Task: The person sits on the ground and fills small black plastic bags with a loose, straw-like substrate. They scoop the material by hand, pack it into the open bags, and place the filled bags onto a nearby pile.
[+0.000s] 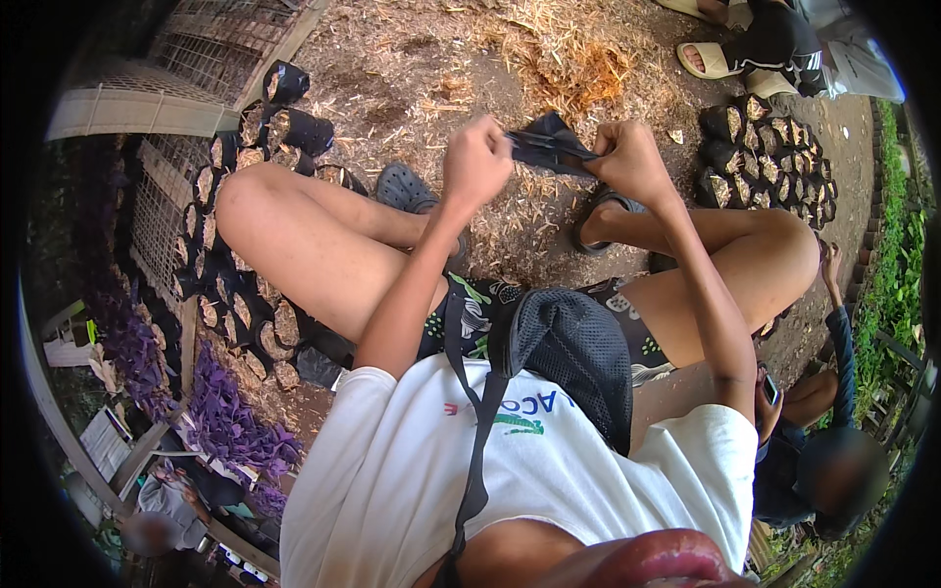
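A black plastic bag [553,143] is stretched between my two hands above the ground, in front of my knees. My left hand [479,158] pinches one end of it, fingers closed and slightly blurred. The other end is gripped by my right hand [632,158], between thumb and fingers. The bag looks flat and crumpled; whether anything is inside cannot be told. Below and beyond it lies a loose heap of wood shavings [588,73] mixed with soil.
Filled black bags [768,158] stand grouped at the right, and more filled bags [276,331] line the left beside a wire mesh cage [158,191]. A person's sandalled foot [703,60] is at top right. Another person [801,441] sits at lower right, holding a phone [770,389].
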A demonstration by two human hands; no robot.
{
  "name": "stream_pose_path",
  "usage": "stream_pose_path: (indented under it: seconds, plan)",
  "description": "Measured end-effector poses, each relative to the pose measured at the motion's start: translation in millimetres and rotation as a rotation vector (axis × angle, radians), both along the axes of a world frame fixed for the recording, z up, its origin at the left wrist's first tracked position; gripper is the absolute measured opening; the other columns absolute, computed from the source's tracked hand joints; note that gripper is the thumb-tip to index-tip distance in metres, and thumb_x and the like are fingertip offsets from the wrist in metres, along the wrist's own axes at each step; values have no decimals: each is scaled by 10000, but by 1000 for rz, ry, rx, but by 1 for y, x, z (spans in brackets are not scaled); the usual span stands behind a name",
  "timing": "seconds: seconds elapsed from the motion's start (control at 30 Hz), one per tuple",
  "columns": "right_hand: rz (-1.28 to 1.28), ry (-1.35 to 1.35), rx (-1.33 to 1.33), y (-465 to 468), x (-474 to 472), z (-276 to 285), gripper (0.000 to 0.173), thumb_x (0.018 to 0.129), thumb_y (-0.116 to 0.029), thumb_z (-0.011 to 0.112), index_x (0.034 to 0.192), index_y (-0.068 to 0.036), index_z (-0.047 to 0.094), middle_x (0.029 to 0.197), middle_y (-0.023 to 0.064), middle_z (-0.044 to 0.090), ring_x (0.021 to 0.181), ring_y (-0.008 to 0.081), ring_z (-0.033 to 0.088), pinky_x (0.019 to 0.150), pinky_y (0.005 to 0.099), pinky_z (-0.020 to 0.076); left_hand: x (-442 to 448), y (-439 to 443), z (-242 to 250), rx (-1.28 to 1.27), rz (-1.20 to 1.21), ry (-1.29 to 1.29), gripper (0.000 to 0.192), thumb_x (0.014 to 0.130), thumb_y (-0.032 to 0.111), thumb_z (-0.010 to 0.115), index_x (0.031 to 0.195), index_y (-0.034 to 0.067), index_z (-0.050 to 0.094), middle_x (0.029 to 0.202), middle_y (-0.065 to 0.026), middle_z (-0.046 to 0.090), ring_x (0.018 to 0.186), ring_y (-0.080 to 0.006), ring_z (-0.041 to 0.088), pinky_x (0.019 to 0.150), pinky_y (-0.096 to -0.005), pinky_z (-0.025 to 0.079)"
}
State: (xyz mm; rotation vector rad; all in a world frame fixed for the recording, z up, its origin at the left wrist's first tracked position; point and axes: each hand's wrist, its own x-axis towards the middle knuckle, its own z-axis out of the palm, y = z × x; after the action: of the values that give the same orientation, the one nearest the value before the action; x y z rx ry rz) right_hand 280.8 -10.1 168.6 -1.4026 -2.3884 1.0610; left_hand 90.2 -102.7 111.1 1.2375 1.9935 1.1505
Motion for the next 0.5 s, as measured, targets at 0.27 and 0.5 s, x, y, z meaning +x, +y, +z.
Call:
stream_pose_path:
  seconds: [0.27, 0.5]
  plan:
    - [-93, 89, 11, 7, -3, -12, 191, 739, -61, 668, 633, 5, 522, 508, 45, 517, 475, 88, 479, 451, 282, 380, 4, -5, 20, 406, -43, 255, 70, 793, 53, 611, 841, 9, 587, 808, -113, 614, 696, -191, 599, 611, -321, 468]
    - [203, 373, -176, -12, -28, -10, 69, 862, -47, 545, 875, 19, 560, 642, 52, 526, 570, 92, 505, 521, 273, 414, 19, -12, 16, 581, -233, 66, 109, 761, -85, 537, 825, -29, 606, 819, -143, 621, 752, -251, 621, 662, -332, 494]
